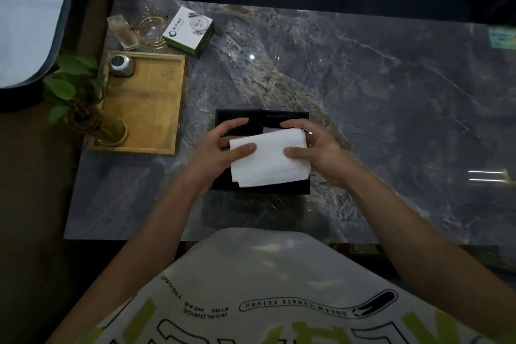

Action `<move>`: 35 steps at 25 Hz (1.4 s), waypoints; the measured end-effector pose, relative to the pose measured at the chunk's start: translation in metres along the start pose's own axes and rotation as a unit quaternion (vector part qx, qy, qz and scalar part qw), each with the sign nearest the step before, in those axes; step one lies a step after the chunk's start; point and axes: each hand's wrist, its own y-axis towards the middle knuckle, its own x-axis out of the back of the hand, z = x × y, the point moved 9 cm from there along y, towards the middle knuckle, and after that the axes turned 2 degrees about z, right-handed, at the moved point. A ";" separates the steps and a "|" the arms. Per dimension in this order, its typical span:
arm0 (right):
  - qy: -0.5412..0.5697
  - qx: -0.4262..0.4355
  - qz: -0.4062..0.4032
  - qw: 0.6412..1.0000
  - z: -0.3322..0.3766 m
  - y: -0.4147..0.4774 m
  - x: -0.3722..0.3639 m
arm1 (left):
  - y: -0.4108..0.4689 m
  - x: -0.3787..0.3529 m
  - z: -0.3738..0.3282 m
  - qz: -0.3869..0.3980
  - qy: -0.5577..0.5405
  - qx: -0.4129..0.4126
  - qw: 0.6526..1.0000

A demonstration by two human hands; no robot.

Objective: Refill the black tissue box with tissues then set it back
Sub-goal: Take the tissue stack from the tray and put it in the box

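The black tissue box point(279, 190) lies open on the marble table point(363, 109), near its front middle. A white stack of tissues point(269, 160) is held over the box opening, tilted slightly. My left hand point(220, 148) grips the stack's left end, thumb on top and fingers beneath. My right hand point(318, 152) grips its right end the same way. The box's far edge point(262, 114) shows beyond my fingers, and much of its inside is hidden by the tissues.
A wooden tray point(150, 109) at the left holds a small metal tin point(121, 65) and a potted plant point(83, 109). Behind it stand a glass jar point(122, 32), a glass bowl point(152, 28) and a white-green carton point(190, 31). A dark sofa lies beyond the table.
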 end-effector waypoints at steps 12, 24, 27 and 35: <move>-0.026 0.000 0.045 0.999 0.007 -0.001 -0.004 | 0.000 -0.013 -0.021 0.006 0.069 -0.095 0.993; 0.224 -0.119 -0.027 0.967 -0.027 0.002 0.007 | -0.001 -0.029 0.008 0.079 -0.009 0.018 0.997; 0.237 -0.166 0.000 0.957 -0.048 -0.007 -0.006 | -0.001 -0.031 0.020 0.049 -0.007 0.015 0.999; -0.026 -0.156 -0.069 0.985 -0.070 -0.018 0.005 | -0.001 -0.033 0.060 -0.014 0.092 0.064 0.994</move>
